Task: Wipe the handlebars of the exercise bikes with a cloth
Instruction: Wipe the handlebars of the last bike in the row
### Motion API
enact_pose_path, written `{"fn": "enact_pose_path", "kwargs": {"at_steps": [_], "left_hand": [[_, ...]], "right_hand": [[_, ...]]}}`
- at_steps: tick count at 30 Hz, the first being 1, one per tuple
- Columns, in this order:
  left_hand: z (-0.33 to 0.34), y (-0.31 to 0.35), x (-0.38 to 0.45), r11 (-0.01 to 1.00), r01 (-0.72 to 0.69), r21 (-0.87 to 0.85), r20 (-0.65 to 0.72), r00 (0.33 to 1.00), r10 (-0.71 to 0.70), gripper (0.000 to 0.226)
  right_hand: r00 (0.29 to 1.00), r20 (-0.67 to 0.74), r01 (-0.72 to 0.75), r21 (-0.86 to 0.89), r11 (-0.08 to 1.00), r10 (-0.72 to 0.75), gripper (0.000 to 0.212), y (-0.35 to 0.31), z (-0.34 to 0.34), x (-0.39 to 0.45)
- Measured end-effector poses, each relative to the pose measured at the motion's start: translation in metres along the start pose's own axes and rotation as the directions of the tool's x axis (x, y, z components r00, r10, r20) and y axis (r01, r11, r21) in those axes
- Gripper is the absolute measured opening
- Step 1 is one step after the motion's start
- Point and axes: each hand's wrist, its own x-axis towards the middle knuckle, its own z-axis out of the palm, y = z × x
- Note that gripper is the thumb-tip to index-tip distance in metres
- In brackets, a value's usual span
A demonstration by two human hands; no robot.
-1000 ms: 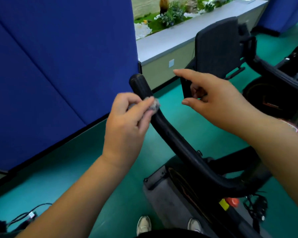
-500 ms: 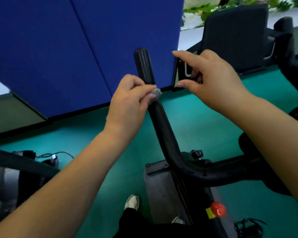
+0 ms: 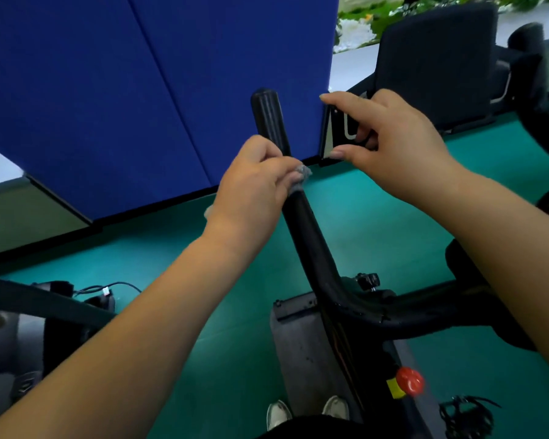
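At the far left, at about 8 o'clock in the view, dark equipment with a cable [image 3: 108, 288] is seen on the green floor [image 3: 178, 267]. A blue partition panel [image 3: 140, 90] fills the field from 9 to 12 o'clock.

The left hand [image 3: 254, 188] is found just left of centre, with the forearm entering from 7 o'clock. Its fingers are curled round a small grey cloth [image 3: 301, 177], which is pressed against the left handlebar [image 3: 301, 210] of the exercise bike. Only a crumpled edge of the cloth is visible past the fingertips; the remainder is hidden in the grip. The cloth is located below the ribbed grip end [image 3: 268, 117], which points toward 12 o'clock.

The right hand [image 3: 393, 147] is held just right of the bar, at about 1 o'clock from centre, apart from the bar and holding nothing. Its index finger and thumb are extended toward 9 o'clock, and the remaining fingers are loosely curled.

The handlebar is seen to bend into a crossbar [image 3: 409, 315] running toward 3 o'clock beneath the right forearm. A red knob [image 3: 410, 380] is noted on the frame at 5 o'clock, with a pedal [image 3: 466, 416] beyond it. A black padded panel [image 3: 438, 58] and a second grip [image 3: 526, 42] are observed at 1 to 2 o'clock.
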Motion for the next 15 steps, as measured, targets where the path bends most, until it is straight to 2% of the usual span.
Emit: {"fn": "enact_pose_path", "kwargs": {"at_steps": [2, 7, 10, 12, 15], "left_hand": [[0.000, 0.002, -0.007, 1.000, -0.014, 0.018, 0.042, 0.999, 0.013, 0.017], [-0.005, 0.015, -0.048, 0.992, -0.107, -0.068, 0.094, 0.989, 0.113, 0.018], [-0.006, 0.010, -0.027, 0.994, -0.070, -0.086, 0.096, 0.992, 0.078, 0.015], [-0.006, 0.006, -0.007, 0.999, -0.037, 0.003, 0.078, 0.996, 0.036, 0.015], [-0.005, 0.010, -0.005, 0.996, -0.016, 0.088, 0.122, 0.992, 0.005, 0.017]], "right_hand": [[1.000, -0.002, -0.013, 0.020, 1.000, 0.013, 0.061, -0.001, 0.001, -0.001], [0.999, -0.019, -0.043, 0.050, 0.998, 0.045, 0.062, -0.003, 0.005, -0.002], [0.999, -0.018, -0.037, 0.064, 0.997, 0.039, 0.062, -0.001, 0.005, -0.002], [1.000, -0.012, -0.028, 0.067, 0.997, 0.028, 0.063, 0.001, 0.004, -0.002], [1.000, -0.013, -0.011, 0.059, 0.998, 0.012, 0.063, 0.002, 0.004, -0.004]]}}
